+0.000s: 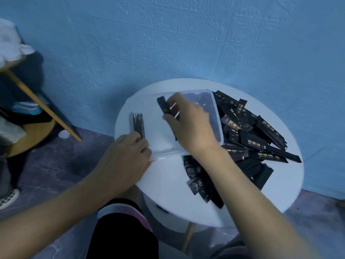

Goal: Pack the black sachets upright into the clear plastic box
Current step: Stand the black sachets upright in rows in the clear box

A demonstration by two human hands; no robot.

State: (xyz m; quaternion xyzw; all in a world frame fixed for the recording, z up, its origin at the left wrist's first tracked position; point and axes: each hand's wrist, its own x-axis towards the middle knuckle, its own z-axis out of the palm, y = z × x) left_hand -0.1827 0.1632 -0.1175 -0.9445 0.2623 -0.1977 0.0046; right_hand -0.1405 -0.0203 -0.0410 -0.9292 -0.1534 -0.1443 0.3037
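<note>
right hand pinches one black sachet in its fingers, long axis 11-to-5, and the upright row gripped by the left hand sits at its 8 o'clock inside the clear plastic box

Dim, blue-tinted light and soft focus throughout; the right hand is motion-blurred, edges bow outward.

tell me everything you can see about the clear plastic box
The clear plastic box is a shallow, see-through rectangle with rounded corners, lying on the white round table. A few black sachets stand upright at its left end. The left hand touches its near left corner; the right hand holds a sachet over it; the loose pile abuts its right side.
</note>
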